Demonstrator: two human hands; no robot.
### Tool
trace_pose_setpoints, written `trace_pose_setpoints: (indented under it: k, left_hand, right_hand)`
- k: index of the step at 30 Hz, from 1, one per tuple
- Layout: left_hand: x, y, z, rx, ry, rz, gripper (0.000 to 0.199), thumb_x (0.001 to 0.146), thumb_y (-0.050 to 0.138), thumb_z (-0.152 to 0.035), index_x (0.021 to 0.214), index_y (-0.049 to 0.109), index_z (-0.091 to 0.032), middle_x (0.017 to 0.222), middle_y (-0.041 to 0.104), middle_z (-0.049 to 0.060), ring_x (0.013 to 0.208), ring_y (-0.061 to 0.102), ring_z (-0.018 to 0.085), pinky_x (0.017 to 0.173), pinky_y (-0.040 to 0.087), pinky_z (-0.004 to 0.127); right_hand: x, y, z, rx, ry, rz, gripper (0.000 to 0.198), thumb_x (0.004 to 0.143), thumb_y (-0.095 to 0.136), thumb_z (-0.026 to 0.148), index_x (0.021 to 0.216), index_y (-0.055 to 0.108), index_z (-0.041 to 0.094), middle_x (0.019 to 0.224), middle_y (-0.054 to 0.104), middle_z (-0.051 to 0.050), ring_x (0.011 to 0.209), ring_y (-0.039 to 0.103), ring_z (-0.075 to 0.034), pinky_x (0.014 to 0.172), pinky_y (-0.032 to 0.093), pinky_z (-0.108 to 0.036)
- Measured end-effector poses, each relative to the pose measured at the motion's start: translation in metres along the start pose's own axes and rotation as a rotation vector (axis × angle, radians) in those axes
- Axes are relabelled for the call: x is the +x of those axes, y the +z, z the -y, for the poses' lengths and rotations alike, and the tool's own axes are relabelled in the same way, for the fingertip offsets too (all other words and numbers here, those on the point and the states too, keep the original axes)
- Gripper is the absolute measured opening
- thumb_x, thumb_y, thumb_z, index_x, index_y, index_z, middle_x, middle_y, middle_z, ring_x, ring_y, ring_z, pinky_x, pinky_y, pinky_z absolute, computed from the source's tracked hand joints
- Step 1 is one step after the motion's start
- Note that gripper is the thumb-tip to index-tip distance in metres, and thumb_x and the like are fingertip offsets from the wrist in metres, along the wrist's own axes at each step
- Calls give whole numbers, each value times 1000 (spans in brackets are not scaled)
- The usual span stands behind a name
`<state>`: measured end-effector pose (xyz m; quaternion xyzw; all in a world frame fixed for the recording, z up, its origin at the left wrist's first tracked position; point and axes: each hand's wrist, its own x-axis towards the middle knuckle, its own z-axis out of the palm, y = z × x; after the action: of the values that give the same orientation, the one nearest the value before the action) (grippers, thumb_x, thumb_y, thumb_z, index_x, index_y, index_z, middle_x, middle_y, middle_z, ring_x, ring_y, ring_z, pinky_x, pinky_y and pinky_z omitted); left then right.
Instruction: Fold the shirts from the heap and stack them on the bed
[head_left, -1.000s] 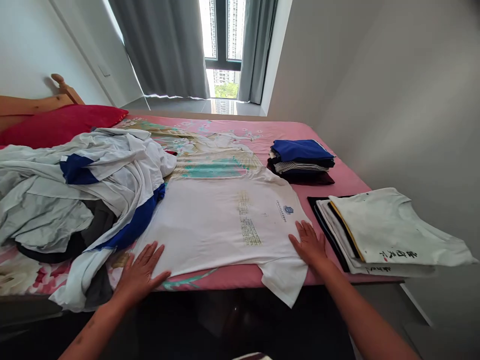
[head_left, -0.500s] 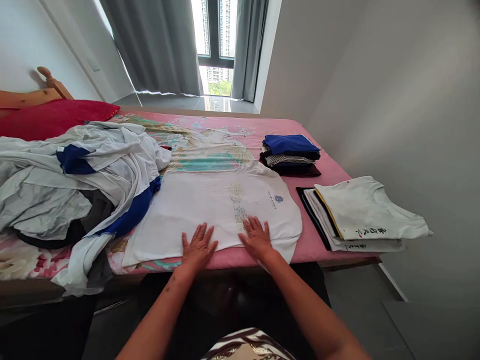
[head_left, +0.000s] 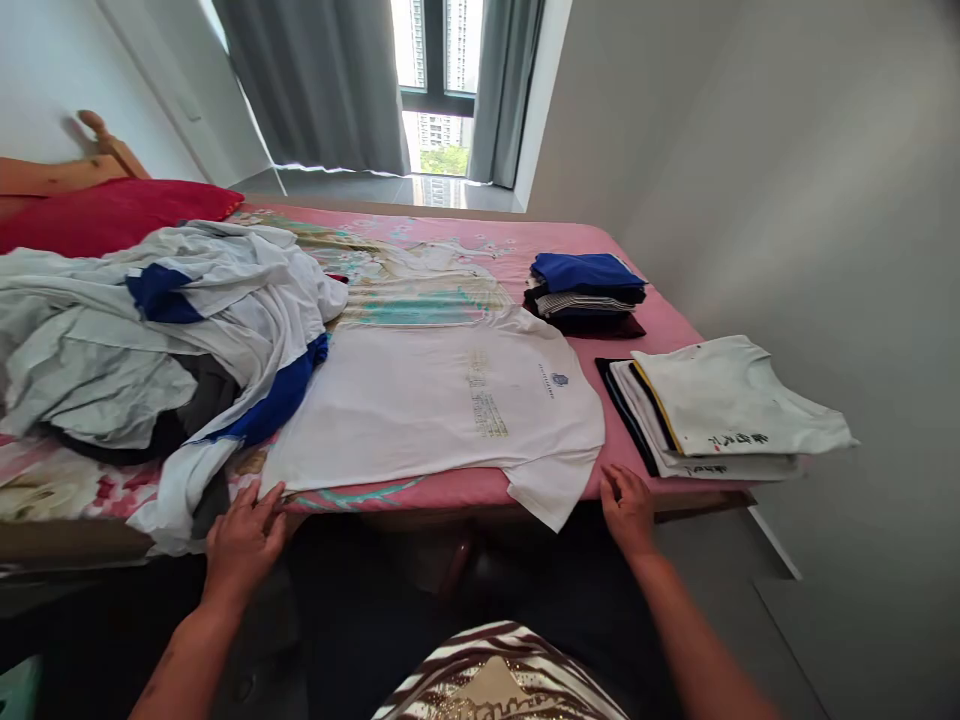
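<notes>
A white T-shirt (head_left: 405,400) lies spread flat on the bed, its hem to the left and its small blue chest print to the right. One sleeve (head_left: 551,490) hangs over the bed's front edge. My left hand (head_left: 244,540) is at the hem's near corner, fingers spread, with the fingertips at the cloth. To the right of the sleeve, my right hand (head_left: 628,508) rests at the bed edge with fingers loosely bent and apart, and I see nothing in it.
A heap of loose white, grey and blue clothes (head_left: 247,290) lies on the left. Folded dark clothes under a blue one (head_left: 585,270) form a stack at the back right. Folded white shirts (head_left: 720,400) lie nearer on the right. A red pillow (head_left: 112,215) sits far left.
My hands have moved apart from the middle of the shirt's near edge, the left to the hem corner, the right past the sleeve. The near sleeve now lies spread out over the edge.
</notes>
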<state>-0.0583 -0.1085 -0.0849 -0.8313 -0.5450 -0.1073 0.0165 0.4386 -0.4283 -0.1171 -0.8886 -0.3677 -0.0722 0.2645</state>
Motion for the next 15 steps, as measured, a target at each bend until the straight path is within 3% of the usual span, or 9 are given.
trace_pose_setpoints:
  k: [3,7,11,15]
  left_hand:
    - [6,1,0,-24,15,-44,47,84,38,-33,127,55,-22,143,42,11,129,41,30,104,34,48]
    - [8,0,-4,-67,-17,-62,48,80,40,-29,125,55,-24,140,46,8,127,44,28,104,35,47]
    - [3,4,-10,-86,-35,-87,51,79,40,-28,128,51,-23,143,42,8,133,36,27,107,31,48]
    - [2,9,-9,-89,-23,-61,52,80,38,-31,130,48,-19,147,36,12,137,30,29,108,28,51]
  right_hand:
    - [10,-9,11,67,173,65,43,85,37,41,101,67,13,104,66,-13,104,55,-24,97,39,-38]
    - [38,-14,20,182,453,243,43,81,45,42,109,64,15,106,66,-11,99,59,-23,89,44,-33]
    - [59,-10,24,205,522,259,33,76,54,44,90,68,17,93,69,-10,91,63,-25,78,47,-33]
    - [53,-5,24,316,606,282,33,81,44,41,81,66,16,76,69,-8,61,63,-17,53,47,-26]
